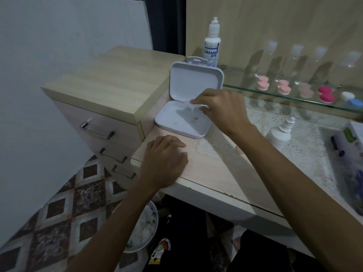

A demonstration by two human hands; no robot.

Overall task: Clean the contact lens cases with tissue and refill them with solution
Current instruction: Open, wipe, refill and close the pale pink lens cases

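- Both forearms enter from the bottom edge of the frame and reach up toward the counter (216, 169).
- Left hand (165, 161) lies palm down on the counter in the lower middle of the frame, with fingers loosely curled and nothing in it.
- Right hand (222, 108) is over the open white box (182, 118) in the middle of the frame; its fingertips pinch a small clear item (193, 104), too blurred to name.
- White box stands with its lid upright, and its tray part rests flat on the counter beside the wooden drawer unit (102, 91).
- Behind the lid, at the upper middle, stands a solution bottle (212, 48) with "DREAM EYE" on the label.
- 5 contact lens cases (283, 87) lie in a row on the glass shelf (294, 97) at the upper right: pink ones, a pale one, a deep pink one, and a white and blue one.
- Second small white bottle (280, 134) stands on the lace mat at the right, near the right wrist.
- Round bowl (145, 230) is on the patterned floor under the counter, lower middle.
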